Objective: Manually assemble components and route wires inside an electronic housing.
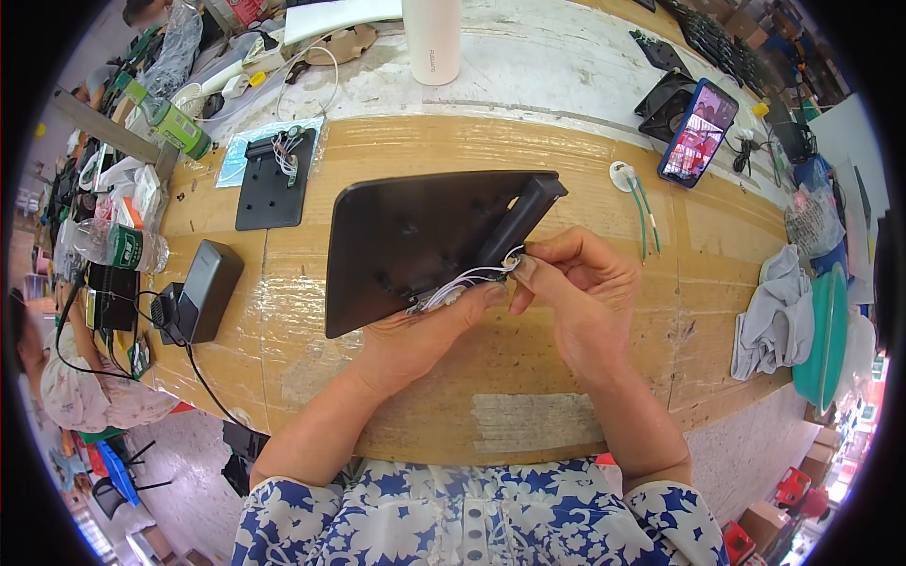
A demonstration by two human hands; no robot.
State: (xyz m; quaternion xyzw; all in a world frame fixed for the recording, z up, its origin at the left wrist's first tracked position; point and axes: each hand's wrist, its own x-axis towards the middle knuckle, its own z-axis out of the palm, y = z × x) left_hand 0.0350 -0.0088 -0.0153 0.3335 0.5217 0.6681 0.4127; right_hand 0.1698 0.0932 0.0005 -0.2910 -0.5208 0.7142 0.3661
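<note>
A black plastic panel (415, 236) with a raised tube-like ridge along its right side is held tilted above the table. My left hand (425, 330) grips its lower edge from below, thumb up by the wires. A bundle of thin white wires (462, 280) runs along that edge. At the right end of the bundle my right hand (585, 292) pinches the white wires between thumb and fingers, close to the panel's corner. Whatever sits at the wire ends is too small to make out.
A similar black panel (276, 184) with wires lies at the back left. Nearby stand a black power adapter (209, 292), a green bottle (175, 124) and a white cylinder (432, 42). On the right are a propped phone (698, 132), green wires (645, 212), grey cloth (776, 307) and a green basin (823, 340).
</note>
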